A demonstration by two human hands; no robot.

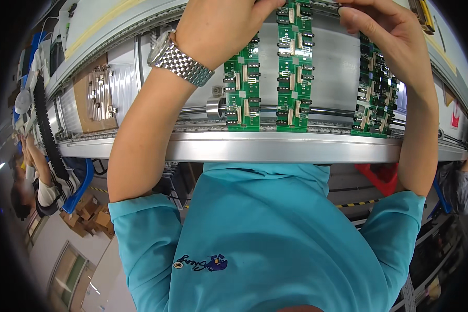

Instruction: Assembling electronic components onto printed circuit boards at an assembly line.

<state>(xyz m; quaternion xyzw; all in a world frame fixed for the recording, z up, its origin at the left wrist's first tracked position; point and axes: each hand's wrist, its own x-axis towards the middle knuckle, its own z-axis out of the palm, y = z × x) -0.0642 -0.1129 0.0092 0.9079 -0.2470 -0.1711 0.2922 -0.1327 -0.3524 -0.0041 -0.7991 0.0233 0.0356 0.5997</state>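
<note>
My left hand (226, 23), with a metal-band watch (179, 60) on its wrist, reaches over the left green circuit board strip (243, 91). Its thumb points toward the top of the middle circuit board strip (295, 78); the other fingers are cut off or hidden. Right of that strip is my right hand (392, 31), thumb and fingertips drawn close together around a small dark spot that I cannot make out. Below it, more populated boards (372, 99) stand bunched at the right. The strips carry black parts and pale connectors.
The boards lie across a metal rail conveyor (291, 146) with a shaft (327, 111) beneath. Clear plastic packaging with small metal parts (101, 93) lies left. Another person (39, 179) is at far left, and part of one at far right. A red bin (379, 177) is below.
</note>
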